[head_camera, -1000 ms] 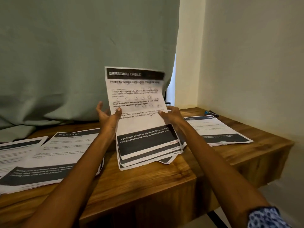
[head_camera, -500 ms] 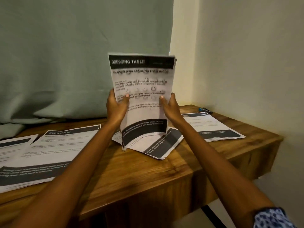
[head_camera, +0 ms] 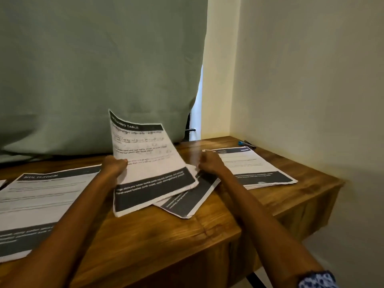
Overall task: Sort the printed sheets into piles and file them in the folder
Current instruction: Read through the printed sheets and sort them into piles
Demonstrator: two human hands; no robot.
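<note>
Single head-worn view, wide-angle, looking forward and down along both forearms. Close over the wooden worktop (head_camera: 218,231); curtain (head_camera: 93,69) behind, wall corner at right.

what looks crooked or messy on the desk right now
The loose sheet under the DRESSING TABLE stack lies askew, one corner jutting toward the desk edge. The stack tilts in the left hand. The side piles look squared.
</note>
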